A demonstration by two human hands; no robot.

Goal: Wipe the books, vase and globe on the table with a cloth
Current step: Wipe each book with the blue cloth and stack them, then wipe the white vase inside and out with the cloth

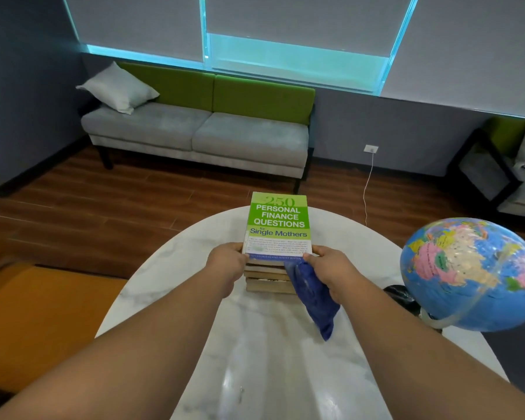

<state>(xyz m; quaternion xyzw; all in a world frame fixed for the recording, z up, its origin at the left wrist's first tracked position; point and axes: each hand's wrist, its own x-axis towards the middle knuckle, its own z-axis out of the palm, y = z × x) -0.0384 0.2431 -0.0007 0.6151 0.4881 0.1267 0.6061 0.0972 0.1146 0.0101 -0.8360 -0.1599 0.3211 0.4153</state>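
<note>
While my left hand (228, 259) grips the green book's (278, 225) near-left corner atop the stack (267, 281), my right hand (331, 268) pinches the other corner plus the blue cloth (315, 298). The table (255, 374) runs open toward me, with the globe (470, 274) at its right edge.

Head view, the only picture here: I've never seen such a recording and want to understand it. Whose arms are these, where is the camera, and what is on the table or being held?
There is no machine here. The camera sits on a person's head and looks forward and down, so the two bare arms are that person's own. The left grip and right grip, meaning the hands, both hold the near corners of the green top book on a stack that stands on a white table. The right grip also holds a blue cloth, which hangs beside the stack. A globe stands at the table's right. Behind is a sofa. No vase shows.
</note>
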